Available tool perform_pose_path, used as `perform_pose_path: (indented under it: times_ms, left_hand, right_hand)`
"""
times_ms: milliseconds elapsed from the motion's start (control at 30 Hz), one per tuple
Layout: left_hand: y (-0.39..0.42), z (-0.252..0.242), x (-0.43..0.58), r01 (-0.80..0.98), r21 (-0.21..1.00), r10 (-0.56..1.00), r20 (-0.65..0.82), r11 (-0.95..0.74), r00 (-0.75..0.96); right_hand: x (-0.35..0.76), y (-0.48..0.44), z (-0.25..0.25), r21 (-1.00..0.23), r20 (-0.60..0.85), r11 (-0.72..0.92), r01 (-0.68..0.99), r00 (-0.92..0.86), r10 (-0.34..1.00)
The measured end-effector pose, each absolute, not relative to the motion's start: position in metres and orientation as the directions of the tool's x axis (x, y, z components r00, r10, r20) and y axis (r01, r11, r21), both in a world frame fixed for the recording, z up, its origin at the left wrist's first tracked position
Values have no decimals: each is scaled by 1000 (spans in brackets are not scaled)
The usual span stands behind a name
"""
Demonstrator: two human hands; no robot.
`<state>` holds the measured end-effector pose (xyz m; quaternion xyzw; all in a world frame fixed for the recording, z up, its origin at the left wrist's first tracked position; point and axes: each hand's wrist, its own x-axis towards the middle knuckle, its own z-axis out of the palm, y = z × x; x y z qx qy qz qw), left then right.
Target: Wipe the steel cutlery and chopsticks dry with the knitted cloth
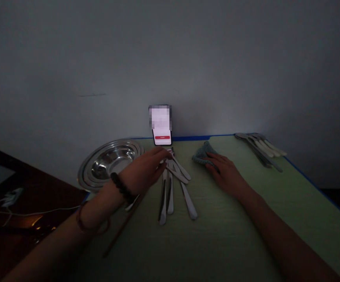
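Note:
My left hand (146,169) reaches over a small pile of metal cutlery (170,197), its thumb and fingers closed at the far ends of the pieces. It seems to pinch one piece there; the heads are covered by the fingers, so its kind does not show. Several handles fan out toward me and to the right. My right hand (227,174) is wrapped on a crumpled grey-green cloth (203,153), which rests on the table right of the pile. Under my left forearm lies a thin dark stick (123,227), with the end of another utensil beside it.
Two stacked-looking shiny metal bowls (83,178) stand at the left table edge. A lit phone (162,140) leans upright against the wall. At the back right lies a group of spoons and other utensils (265,148). White cables (40,214) hang left of the green table (231,243).

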<state>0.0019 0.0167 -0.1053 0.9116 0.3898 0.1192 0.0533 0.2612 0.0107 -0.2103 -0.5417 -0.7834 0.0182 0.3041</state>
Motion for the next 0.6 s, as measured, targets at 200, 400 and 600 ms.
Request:
perform_pose_path:
  times_ms: [200,400,600]
  left_hand:
    - [-7,-112,4,795,-95,794,-193,-599,576]
    - [-15,-137,25,836,-137,847,-103,-531,521]
    - [-9,-142,31,833,-160,848,-88,-530,523]
  right_hand:
    - [262,11,-210,-335,465,432,837,-252,849]
    - [261,10,-209,-333,460,421,844,-244,854]
    - [260,9,-207,-357,461,413,838,-226,858]
